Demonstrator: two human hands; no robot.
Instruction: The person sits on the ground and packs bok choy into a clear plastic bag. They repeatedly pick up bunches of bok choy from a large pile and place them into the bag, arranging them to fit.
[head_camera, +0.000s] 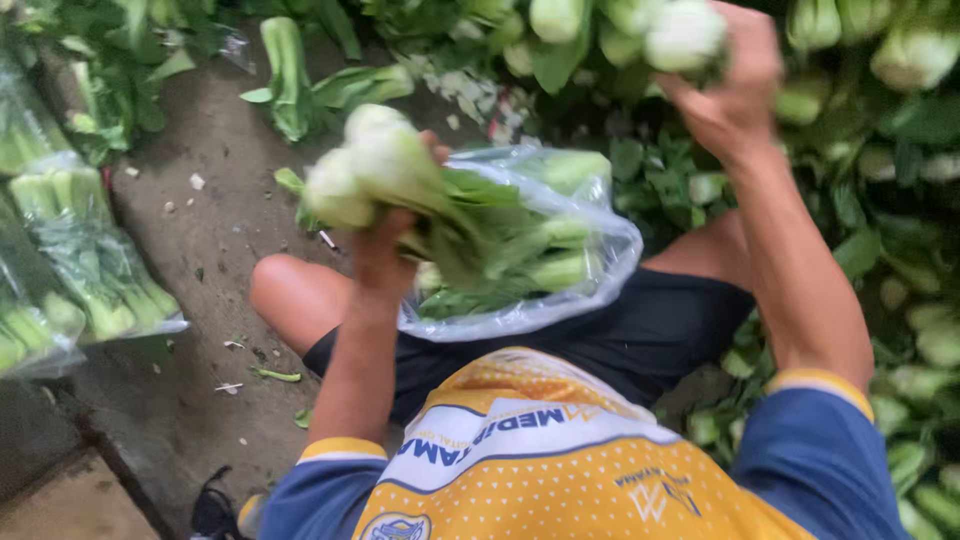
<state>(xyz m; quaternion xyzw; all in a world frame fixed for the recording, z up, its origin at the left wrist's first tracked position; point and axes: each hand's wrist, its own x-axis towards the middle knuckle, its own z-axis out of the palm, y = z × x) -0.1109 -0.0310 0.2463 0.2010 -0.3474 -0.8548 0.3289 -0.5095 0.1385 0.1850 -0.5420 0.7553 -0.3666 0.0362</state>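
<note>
My left hand (385, 250) grips a bunch of bok choy (380, 165) with pale stems and dark leaves, its leaf ends lying inside an open clear plastic bag (590, 275) that rests on my lap. More bok choy (550, 260) lies in that bag. My right hand (735, 95) reaches up and to the right and closes on another pale bok choy head (685, 35) at the heap's edge. That hand is blurred.
A large heap of loose bok choy (900, 200) fills the right and top. Filled clear bags of bok choy (85, 250) lie at the left on the concrete floor (215, 230). A single loose bok choy (295, 85) and leaf scraps lie on the floor.
</note>
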